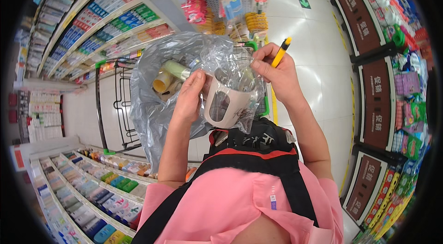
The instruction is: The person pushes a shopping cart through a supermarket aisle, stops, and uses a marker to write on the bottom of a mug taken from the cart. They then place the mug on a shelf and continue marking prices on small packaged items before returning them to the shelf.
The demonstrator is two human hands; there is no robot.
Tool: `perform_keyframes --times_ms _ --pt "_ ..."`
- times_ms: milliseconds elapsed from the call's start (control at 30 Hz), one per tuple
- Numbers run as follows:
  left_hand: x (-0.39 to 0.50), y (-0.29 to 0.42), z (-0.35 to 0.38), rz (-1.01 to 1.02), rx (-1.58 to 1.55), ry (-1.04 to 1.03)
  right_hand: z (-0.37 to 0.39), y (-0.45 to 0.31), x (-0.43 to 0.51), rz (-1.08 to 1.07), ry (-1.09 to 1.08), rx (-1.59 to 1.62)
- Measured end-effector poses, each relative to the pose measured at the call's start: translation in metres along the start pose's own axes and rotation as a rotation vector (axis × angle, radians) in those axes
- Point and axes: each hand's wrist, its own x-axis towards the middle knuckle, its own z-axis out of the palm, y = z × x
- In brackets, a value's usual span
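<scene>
In the middle, a pinkish plastic mug point(228, 107) with a large handle sits inside a clear plastic bag point(247, 124). My left hand point(191, 97) grips the wrapped mug at its left side. Between the fingertips of my right hand point(277, 71) is the upper edge of the clear bag; a yellow utility knife or marker with a black part point(281, 51) is also tucked in that hand. Behind and left of the mug, a large grey plastic bag point(147, 105) lies open over a shopping cart, with a yellow cup point(162, 83) and a pale green tube-like item point(175, 70) inside.
The black wire cart point(98, 105) with green corners stands before me. Shelves of boxed goods point(114, 12) rise at upper left, and shelves of bottles point(90, 192) at lower left. Hanging goods point(195, 8) are ahead. Brown promotion signs point(375, 102) front a display on the right.
</scene>
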Motion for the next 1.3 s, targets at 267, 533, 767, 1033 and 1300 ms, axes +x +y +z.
perform_keyframes --times_ms 267,533,767,1033,1300 --pt "0.019 -0.001 0.021 -0.008 0.179 -0.040 -0.022 -0.022 -0.023 -0.332 0.067 -0.095" --pt "0.025 0.003 0.031 0.273 0.452 -0.188 -0.041 -0.048 -0.033 0.180 -0.241 -0.333" --pt "0.019 0.012 0.045 0.505 0.851 -0.202 -0.058 -0.032 -0.029 -0.028 -0.457 -0.327" --pt "0.006 0.025 0.059 0.632 1.208 -0.085 -0.051 -0.038 -0.036 0.287 -0.442 -0.362" --pt "0.011 0.020 0.071 0.862 1.292 -0.158 -0.043 -0.020 -0.043 0.256 -0.416 -0.377"
